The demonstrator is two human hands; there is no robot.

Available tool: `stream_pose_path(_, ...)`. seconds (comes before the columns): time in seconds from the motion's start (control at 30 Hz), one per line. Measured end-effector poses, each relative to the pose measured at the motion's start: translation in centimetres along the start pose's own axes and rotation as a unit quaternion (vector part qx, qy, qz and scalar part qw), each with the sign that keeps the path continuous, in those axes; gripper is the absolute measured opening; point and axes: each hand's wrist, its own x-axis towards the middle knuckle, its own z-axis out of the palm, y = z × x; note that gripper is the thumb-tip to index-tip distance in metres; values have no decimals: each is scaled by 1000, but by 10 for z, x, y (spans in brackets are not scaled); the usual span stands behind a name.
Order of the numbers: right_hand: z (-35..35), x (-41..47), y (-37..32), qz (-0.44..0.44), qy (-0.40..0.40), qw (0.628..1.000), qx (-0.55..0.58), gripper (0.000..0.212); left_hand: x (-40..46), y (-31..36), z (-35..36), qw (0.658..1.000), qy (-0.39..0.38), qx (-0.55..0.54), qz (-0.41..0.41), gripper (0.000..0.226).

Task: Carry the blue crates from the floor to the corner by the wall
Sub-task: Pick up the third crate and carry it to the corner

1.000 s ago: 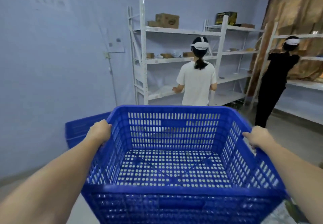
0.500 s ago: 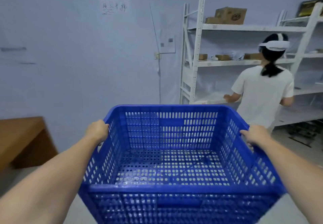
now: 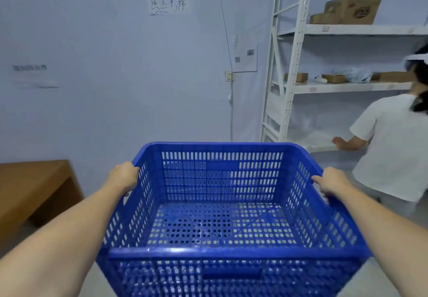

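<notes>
An empty blue perforated plastic crate (image 3: 222, 178) fills the lower middle of the view, held up in the air in front of me. My left hand (image 3: 124, 176) grips its left rim and my right hand (image 3: 331, 184) grips its right rim, both near the far corners. The crate is level and its holed bottom shows the floor through it. The wall (image 3: 115, 76) stands straight ahead, beyond the crate.
A low brown wooden table (image 3: 32, 185) stands at the left against the wall. White metal shelving (image 3: 289, 76) with cardboard boxes stands at the right. A person in a white shirt (image 3: 393, 148) stands at the shelves, close to the crate's right side.
My view has swung left with the crate. The shelving and the person in white have slid to the right edge, the person in black has left the view, and the brown table has appeared at the left.
</notes>
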Motion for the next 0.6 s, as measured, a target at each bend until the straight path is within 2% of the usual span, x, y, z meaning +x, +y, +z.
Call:
stream_pose_path(0.37, 42, 160, -129, -65, -27, 997, 33, 38, 124, 10, 10, 997, 32, -16, -63, 28)
stream_pose_path(0.6, 93, 253, -213, -69, -31, 997, 29, 43, 240, 5, 39, 998, -1, 18, -59, 19)
